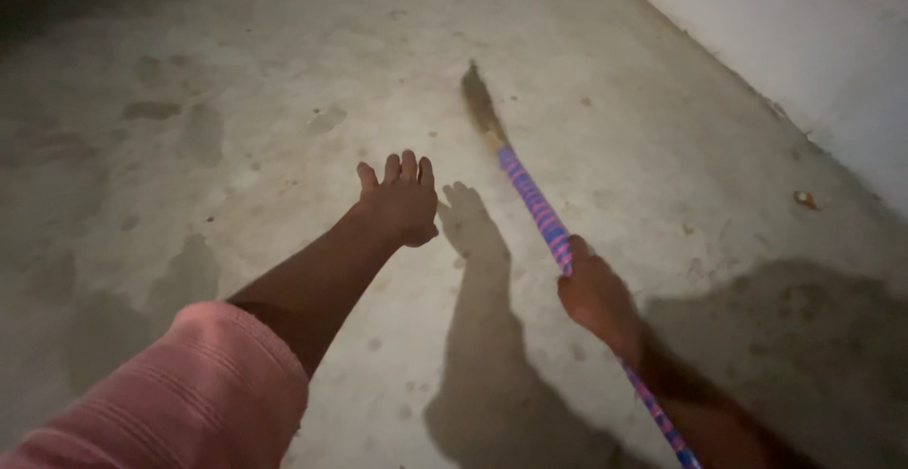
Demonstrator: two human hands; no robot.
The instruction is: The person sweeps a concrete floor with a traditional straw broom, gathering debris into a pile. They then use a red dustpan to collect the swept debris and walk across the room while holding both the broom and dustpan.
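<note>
- Here, in the head view, the right hand point(594, 297) is closed in a fist around a long thin broom with a handle wrapped in pink and blue stripes point(541, 216), gripping it about midway along the visible handle.
- The broom's dark brush of bundled fibres point(480, 105) lies ahead on the grey concrete floor point(236, 100), its tip pointing away, near the white wall point(813, 43).
- The left hand point(402, 199) is stretched forward over the floor, flat and open with fingers spread slightly; it holds nothing and is apart from the handle.
- A pink ribbed sleeve point(208, 393) covers the left upper arm.
- The broom looks light and slender; the handle seems stiff, while the fibre brush probably flexes against the floor. The wrapped handle should give a fair, non-slippery grip, and the striped stretch below the brush looks the best place to hold.
- A small brownish scrap point(805, 199) lies near the wall.
</note>
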